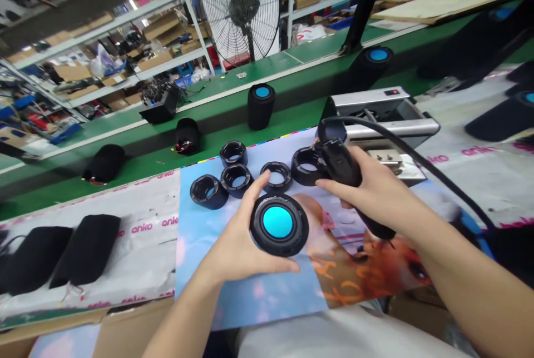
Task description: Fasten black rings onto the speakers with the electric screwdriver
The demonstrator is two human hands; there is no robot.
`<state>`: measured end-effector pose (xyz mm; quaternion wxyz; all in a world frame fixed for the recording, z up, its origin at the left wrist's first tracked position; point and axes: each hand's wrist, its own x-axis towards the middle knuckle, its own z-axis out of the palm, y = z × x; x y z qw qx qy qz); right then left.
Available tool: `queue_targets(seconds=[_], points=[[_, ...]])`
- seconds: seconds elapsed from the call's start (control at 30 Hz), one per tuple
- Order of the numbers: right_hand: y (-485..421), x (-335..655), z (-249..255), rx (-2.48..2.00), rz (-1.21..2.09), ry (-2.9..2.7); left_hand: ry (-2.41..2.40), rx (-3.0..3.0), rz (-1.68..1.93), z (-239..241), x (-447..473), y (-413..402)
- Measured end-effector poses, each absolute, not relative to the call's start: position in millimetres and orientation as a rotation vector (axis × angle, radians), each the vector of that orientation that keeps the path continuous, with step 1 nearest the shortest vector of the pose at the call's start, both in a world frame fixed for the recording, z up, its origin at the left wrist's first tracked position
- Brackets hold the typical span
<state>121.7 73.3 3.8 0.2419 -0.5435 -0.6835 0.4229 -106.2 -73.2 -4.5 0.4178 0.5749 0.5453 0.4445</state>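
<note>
Within left hand (pixel 233 247) grip: disc (pixel 278 223) (cyan centre) | right hand (pixel 377 194): corded tool (pixel 340 160)

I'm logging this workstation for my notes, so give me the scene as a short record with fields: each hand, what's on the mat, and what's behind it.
Left hand: wrapped around a round black speaker part with a cyan centre
Right hand: gripping a black corded tool
On the printed mat: five loose black rings beyond the hands
Left of mat: two black fabric sleeves
Behind: green belt carrying an upright black speaker; standing fan further back
</note>
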Motion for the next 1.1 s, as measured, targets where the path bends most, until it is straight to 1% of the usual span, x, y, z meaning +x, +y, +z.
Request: queue_targets(seconds=[0.13, 0.3, 0.47, 0.57, 0.7, 0.8, 0.9, 1.1], points=[[71.4, 130.5, 6.0, -1.422, 1.219, -1.692, 1.418, 1.591, 1.041, -0.7, -105.3, -72.2], [70.8, 142.5, 5.6, -1.351, 1.255, -1.515, 1.444, 1.886, 1.128, -16.8, -106.1, -77.1], [76.3, 147.6, 5.6, -1.319, 1.236, -1.474, 1.415, 2.109, 1.214, -33.0, -109.2, -74.8], [75.7, 144.2, 8.1, -1.318, 1.219, -1.539, 1.411, 2.073, 1.264, -35.6, -104.3, -71.9], [72.9, 135.7, 12.0, -1.372, 1.21, -1.679, 1.451, 1.818, 1.297, -32.8, -92.4, -74.0], [75.0, 131.9, 10.9, -1.46, 1.115, -1.808, 1.503, 1.762, 1.239, -28.5, -87.0, -77.4], [79.2, 128.5, 6.5, -1.538, 0.933, -1.95, 1.533, 1.729, 1.211, -24.9, -85.5, -78.9], [79.5, 103.0, -5.4, -1.463, 0.617, -2.265, 1.429, 1.427, 1.29, -32.3, -75.7, -80.1]])
